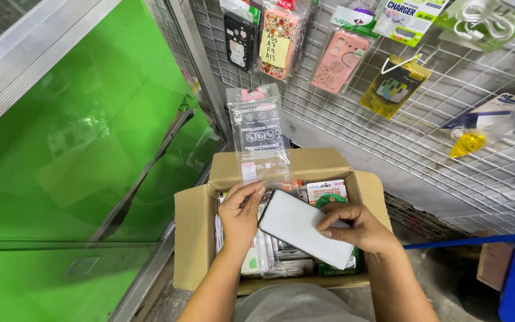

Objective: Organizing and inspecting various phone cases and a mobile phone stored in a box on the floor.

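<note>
We look down past a large glossy green glass panel (73,155) on our left and a grey wire-grid display wall (424,143) hung with packaged phone cases and chargers on our right, onto an open brown cardboard box (193,238) that sits on our lap and is packed with small boxed and bagged accessories. Over the box we hold a flat rectangular phone-shaped slab with a white face and thin black edge (305,228), tilted so that its upper end points toward the left thumb and its lower end toward the right wrist. Our right hand (359,229) lies over the slab's right side, fingers curled down onto its face and closed around its far edge, so the slab runs out to the left from under that grip. Our left hand (241,211) touches the slab's upper left corner and at the same time pinches, between thumb and fingertips, the bottom edge of a clear plastic sleeve with a dark printed backing card (259,140), which stands upright above the hand, well clear of the slab.
</note>
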